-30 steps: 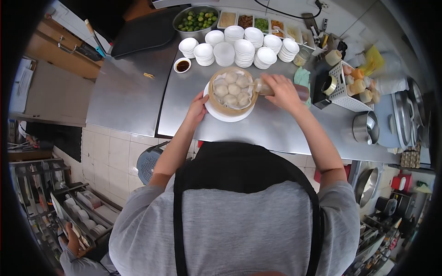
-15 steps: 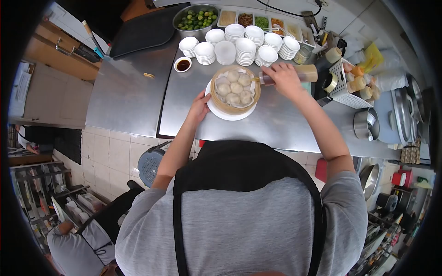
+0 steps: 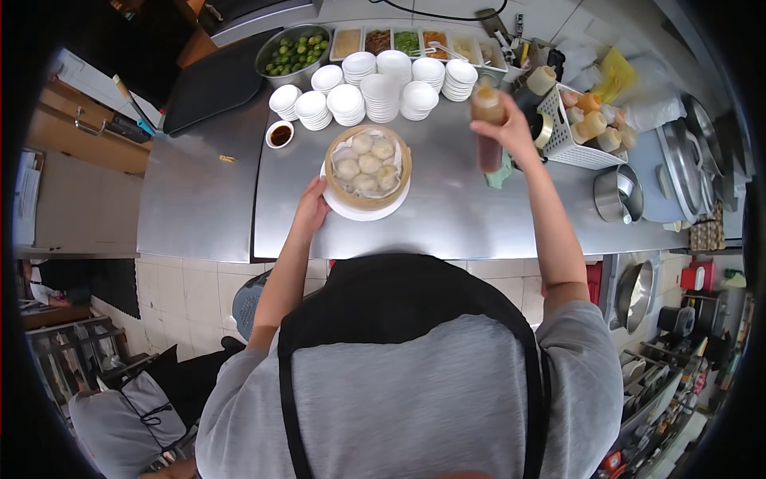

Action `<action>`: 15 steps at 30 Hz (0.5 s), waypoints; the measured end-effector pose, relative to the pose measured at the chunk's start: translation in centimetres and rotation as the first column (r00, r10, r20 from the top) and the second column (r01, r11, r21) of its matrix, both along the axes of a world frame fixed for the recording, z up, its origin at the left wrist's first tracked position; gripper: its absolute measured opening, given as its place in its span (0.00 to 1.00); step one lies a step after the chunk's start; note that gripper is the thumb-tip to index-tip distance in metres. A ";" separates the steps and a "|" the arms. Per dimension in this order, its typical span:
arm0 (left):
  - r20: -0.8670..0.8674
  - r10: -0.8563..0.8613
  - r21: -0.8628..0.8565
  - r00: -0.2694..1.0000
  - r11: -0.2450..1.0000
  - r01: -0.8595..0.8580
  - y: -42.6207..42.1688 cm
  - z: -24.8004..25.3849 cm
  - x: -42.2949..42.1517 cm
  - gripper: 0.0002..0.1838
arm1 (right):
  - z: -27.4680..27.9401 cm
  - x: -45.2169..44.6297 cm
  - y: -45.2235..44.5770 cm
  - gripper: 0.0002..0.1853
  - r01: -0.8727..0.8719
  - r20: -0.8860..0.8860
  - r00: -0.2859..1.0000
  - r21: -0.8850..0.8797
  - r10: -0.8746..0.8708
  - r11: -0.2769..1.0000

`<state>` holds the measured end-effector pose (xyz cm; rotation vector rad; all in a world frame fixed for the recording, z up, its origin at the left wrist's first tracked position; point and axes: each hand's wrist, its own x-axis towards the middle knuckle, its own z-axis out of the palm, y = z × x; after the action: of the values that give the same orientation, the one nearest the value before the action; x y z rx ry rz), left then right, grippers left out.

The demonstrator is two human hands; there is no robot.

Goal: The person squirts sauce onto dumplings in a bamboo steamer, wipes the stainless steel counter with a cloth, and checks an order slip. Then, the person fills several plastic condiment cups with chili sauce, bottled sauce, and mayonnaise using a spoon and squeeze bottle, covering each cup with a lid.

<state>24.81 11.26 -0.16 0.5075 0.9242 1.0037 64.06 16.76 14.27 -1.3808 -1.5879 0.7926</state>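
Observation:
My left hand point(image 3: 313, 206) grips the left edge of a white plate point(image 3: 369, 215). On that plate sits a round bamboo steamer point(image 3: 406, 166) holding several pale dumplings point(image 3: 369, 164) on white paper. To the right of the steamer, my right hand point(image 3: 511, 132) is wrapped round a squeeze bottle point(image 3: 488, 150) of dark reddish sauce, somewhat blurred. A green cloth point(image 3: 499, 176) lies by the bottle's lower end. A small white dish of dark sauce point(image 3: 279, 135) stands left of the steamer.
Stacked white dishes point(image 3: 381, 97) stand behind the steamer, with topping trays point(image 3: 407, 41) and a bowl of green citrus point(image 3: 295, 56) farther back. At right are a white basket of bottles point(image 3: 570, 132) and metal pots point(image 3: 617, 194). Another person point(image 3: 132, 415) is at lower left.
My right hand has drawn the squeeze bottle away from above the steamer to the right and turned it. My left hand still grips the plate. The whole view has shifted.

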 end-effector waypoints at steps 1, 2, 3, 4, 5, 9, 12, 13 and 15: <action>0.014 -0.009 -0.008 1.000 1.000 0.009 0.0 0.1 -0.1 0.20 | -0.2 1.4 1.1 0.37 0.061 0.003 0.998 0.075 -0.061 0.995; 0.009 0.002 -0.007 1.000 1.000 -0.002 0.0 0.1 0.1 0.20 | -0.9 2.9 2.8 0.37 0.123 -0.002 0.992 0.113 -0.124 0.986; 0.014 0.009 -0.008 1.000 1.000 -0.009 0.0 0.0 0.2 0.20 | -0.9 3.9 4.0 0.36 0.215 0.117 0.963 0.207 -0.242 0.954; 0.017 0.031 -0.009 0.999 0.999 -0.031 -0.2 0.0 0.1 0.20 | 0.7 3.5 4.0 0.35 0.337 0.202 0.904 0.207 -0.377 0.919; 0.006 0.078 -0.008 0.997 0.997 -0.078 -0.3 0.2 0.1 0.20 | -0.7 4.8 6.2 0.35 0.349 0.232 0.871 0.327 -0.433 0.878; -0.036 0.103 -0.005 0.994 0.995 -0.104 -0.5 0.8 0.7 0.20 | -3.4 8.7 12.3 0.33 0.350 0.423 0.706 0.489 -0.568 0.799; -0.105 0.106 -0.025 0.989 0.994 -0.110 -0.5 1.1 0.7 0.21 | -6.1 11.2 15.2 0.36 0.396 0.475 0.616 0.503 -0.629 0.768; -0.136 0.089 -0.033 0.987 0.995 -0.094 -0.5 1.1 0.8 0.21 | -6.7 11.9 15.8 0.38 0.411 0.464 0.621 0.494 -0.632 0.766; -0.141 0.145 -0.021 0.979 0.989 -0.150 -0.6 0.5 1.0 0.22 | -6.3 10.3 14.3 0.39 0.478 0.285 0.559 0.657 -0.779 0.583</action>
<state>25.83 10.71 0.34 0.4920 1.1133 1.0960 74.38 31.09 7.96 -1.6869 -1.3311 -0.5423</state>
